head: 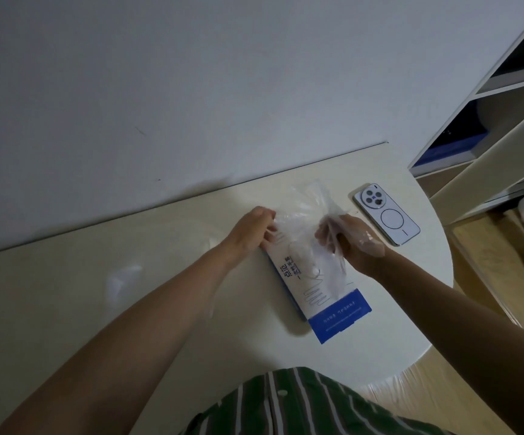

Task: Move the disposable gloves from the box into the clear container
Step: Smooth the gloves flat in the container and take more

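Fingers [267,216] of the left hand [248,233] and right hand [353,246] pinch the thin clear plastic gloves [301,208], half out of the flat white-and-blue cardboard box [332,309] on the cream bench [66,293]. This looks like the pulling-out step. Next, lift them free and find the clear container, which I cannot see for sure.

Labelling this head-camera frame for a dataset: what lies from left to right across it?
Faint clear container, left hand, disposable gloves, right hand, phone, shelf unit. The box is left out: it spans beneath both hands.
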Motion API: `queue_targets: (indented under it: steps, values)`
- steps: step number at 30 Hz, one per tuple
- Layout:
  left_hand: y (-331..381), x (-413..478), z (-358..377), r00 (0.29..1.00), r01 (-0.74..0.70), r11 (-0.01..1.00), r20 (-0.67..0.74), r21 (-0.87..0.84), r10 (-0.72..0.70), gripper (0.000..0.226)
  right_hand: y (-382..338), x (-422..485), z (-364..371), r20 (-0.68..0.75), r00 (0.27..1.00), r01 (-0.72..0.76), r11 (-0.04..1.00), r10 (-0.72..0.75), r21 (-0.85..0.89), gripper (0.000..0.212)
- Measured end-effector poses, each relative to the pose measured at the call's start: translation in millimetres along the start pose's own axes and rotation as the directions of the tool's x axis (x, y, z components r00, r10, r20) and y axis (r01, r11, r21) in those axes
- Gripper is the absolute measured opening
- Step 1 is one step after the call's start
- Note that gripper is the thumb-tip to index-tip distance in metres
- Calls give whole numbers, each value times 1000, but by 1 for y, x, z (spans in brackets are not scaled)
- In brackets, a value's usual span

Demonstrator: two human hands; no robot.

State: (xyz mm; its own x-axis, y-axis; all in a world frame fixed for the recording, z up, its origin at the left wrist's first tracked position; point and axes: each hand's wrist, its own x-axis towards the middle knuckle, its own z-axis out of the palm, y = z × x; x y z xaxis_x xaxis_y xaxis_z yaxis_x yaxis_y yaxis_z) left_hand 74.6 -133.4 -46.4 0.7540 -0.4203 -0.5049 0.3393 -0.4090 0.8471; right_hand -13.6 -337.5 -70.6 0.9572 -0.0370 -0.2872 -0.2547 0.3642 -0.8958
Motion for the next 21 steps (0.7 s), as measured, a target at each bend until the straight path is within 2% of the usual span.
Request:
queue_targets:
  steps: [3,6,8,10,12,13,14,16,18,19,21]
  values:
    - [20,-14,-11,999,-49,980,-8,-191,49,30,-4,1,18,49,999,-2,999,4,-40,31]
    - [32,-25,-23,999,-25,981,28,-193,31,32,-13,1,43,103,994,-16,989,31,-144,30]
    - [35,-33,-32,1000,-29,989,-2,-142,29,17,-17,4,64,84,993,-60,969,82,-240,29]
    - [32,-42,-44,994,-75,995,-89,-66,69,8,-19,5,83,34,988,-130,931,150,-342,28]
    - [21,-51,-59,974,-117,993,-192,32,121,12,-18,8,97,177,969,-112,941,175,-318,31]
    - [15,-53,-69,956,-131,986,-251,105,154,14,-17,9,104,266,944,-117,951,196,-286,38]
    - [10,-54,-75,935,-132,970,-300,203,190,15,-17,9,105,292,929,-140,947,227,-290,46]
    - [-8,-62,-97,879,-78,902,-398,425,263,18,-19,15,118,178,939,-216,905,296,-367,58]
    - [-30,-70,-119,843,23,829,-457,559,285,23,-23,22,132,24,952,-277,891,306,-359,56]
    - [-41,-75,-129,834,68,811,-479,581,273,25,-26,25,141,-47,966,-254,902,253,-349,51]
    - [-64,-84,-150,813,165,769,-526,618,249,28,-30,31,161,-148,989,-85,915,28,-395,36]
